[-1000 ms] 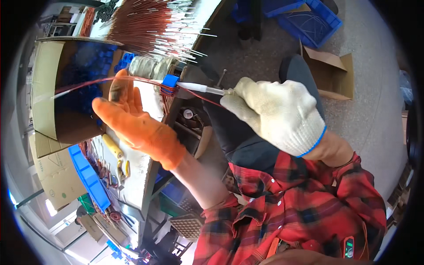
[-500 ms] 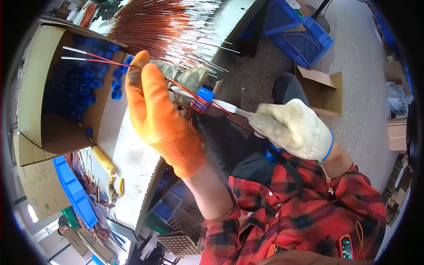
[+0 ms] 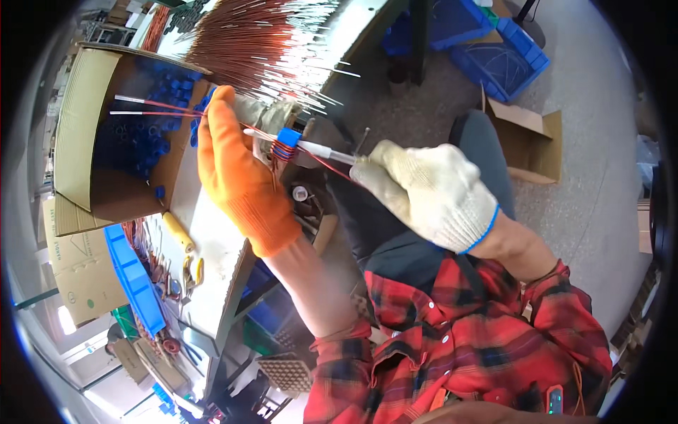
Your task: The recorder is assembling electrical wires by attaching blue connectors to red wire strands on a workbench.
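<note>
My left hand (image 3: 236,177), in an orange glove, holds a small blue bobbin (image 3: 286,140) wound with red wire, fingers stretched toward the cardboard box (image 3: 74,120). Two red wire ends (image 3: 152,107) run from the bobbin out over the box. My right hand (image 3: 427,192), in a white knit glove, grips a thin white-sleeved wire end (image 3: 325,150) that sticks out of the bobbin. A big bundle of copper-red wires (image 3: 251,42) with white tips fans out just above both hands.
The open cardboard box holds several blue bobbins (image 3: 152,134). On the white workbench (image 3: 212,240) lie a yellow-handled tool (image 3: 179,232) and pliers (image 3: 192,272). Blue bins (image 3: 131,272) stand at the left, blue crates (image 3: 498,60) and an open carton (image 3: 526,145) on the floor.
Both hands moved up and left toward the box with the bobbin. My left hand turned from open palm to fingers pointing up along the wire, which now wraps the bobbin.
</note>
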The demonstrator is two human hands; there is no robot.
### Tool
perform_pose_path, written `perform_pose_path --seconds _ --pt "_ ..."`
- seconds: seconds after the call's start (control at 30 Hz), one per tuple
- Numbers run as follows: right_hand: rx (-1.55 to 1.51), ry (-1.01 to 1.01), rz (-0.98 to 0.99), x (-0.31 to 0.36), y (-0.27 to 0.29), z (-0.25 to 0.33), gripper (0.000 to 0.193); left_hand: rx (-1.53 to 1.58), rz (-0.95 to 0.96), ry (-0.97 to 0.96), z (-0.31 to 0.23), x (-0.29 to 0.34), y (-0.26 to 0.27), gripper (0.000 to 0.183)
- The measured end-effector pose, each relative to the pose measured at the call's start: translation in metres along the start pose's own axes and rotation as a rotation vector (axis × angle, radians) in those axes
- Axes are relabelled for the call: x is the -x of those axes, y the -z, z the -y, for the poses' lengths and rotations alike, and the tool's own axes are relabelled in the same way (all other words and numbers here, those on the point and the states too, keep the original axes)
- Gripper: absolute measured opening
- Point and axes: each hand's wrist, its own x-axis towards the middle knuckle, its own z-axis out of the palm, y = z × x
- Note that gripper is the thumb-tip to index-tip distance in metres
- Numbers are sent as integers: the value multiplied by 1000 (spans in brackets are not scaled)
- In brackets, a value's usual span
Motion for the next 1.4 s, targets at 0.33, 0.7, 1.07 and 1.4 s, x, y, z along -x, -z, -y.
perform_pose_path --seconds 0.33,0.7,1.07,1.4 --pt "-371 -239 301 -2 16 -10 34 -295 186 -192 -21 -15 2 39" --pt "-254 43 404 231 73 -128 17 -271 118 -362 -13 5 -7 47" --pt "-19 -21 -71 6 6 3 21 -332 26 -224 2 14 -4 50" --pt "-526 -292 514 114 50 -80 22 -555 237 -880 -28 5 42 50"
